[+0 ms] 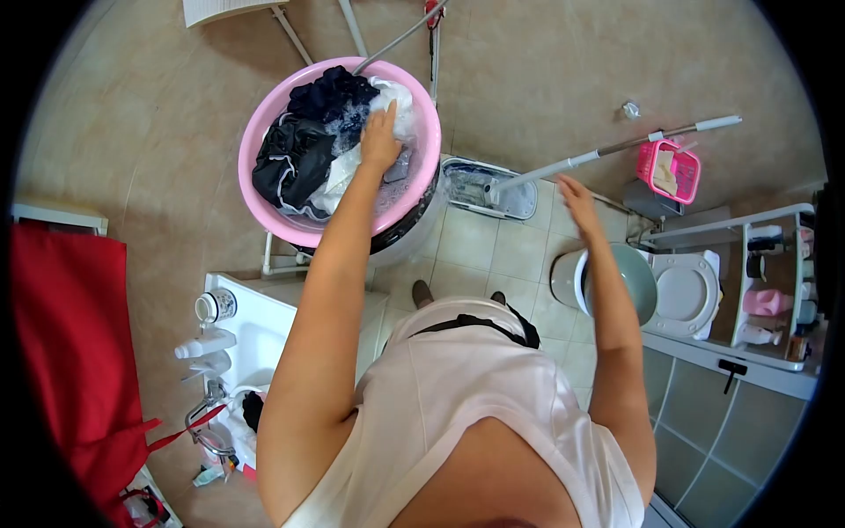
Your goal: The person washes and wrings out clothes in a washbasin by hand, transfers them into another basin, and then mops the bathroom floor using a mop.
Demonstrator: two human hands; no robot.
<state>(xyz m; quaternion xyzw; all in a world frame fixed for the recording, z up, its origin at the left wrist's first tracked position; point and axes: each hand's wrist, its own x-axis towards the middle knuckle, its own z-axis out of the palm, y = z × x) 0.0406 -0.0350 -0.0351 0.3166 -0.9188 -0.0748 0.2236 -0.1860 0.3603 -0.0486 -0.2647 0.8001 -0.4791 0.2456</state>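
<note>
A large tub with a pink rim (250,172) holds water and soaking clothes. Inside it lie a black garment with pale piping (295,163), a navy garment (333,92) and white cloth (395,94). My left hand (380,141) reaches into the tub with its fingers stretched over the white cloth, touching it. Over the tub's far rim runs a grey hose (396,42). My right hand (576,207) is in the air to the right, fingers apart, holding nothing. Near it in the view is a mop handle (607,151).
The mop stands in a grey mop bucket (458,176) beside the tub. To the right are a pink basket (690,182), a toilet (685,290), a pale green bucket (638,277) and a shelf rack (744,308). At left are a white sink (264,321) and red fabric (70,352).
</note>
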